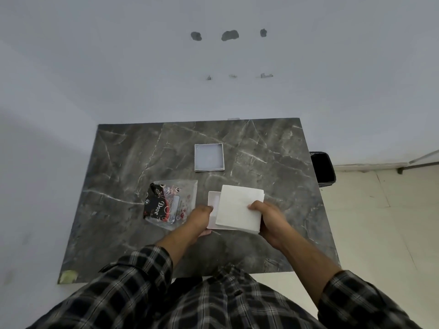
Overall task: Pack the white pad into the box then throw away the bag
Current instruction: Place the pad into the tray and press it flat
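A thick white square pad (238,207) is held in my right hand (268,218), gripped at its right edge and tilted over the open white box (212,200). The pad covers most of the box; only the box's left strip shows. My left hand (202,218) grips the box at its left front corner. A clear plastic bag (172,203) with black and red printed packaging inside lies flat on the table just left of the box.
The box's shallow white lid (209,157) lies open side up farther back on the dark marble table (118,162). A black waste bin (323,169) stands on the floor beyond the table's right edge. A wall rises behind the table.
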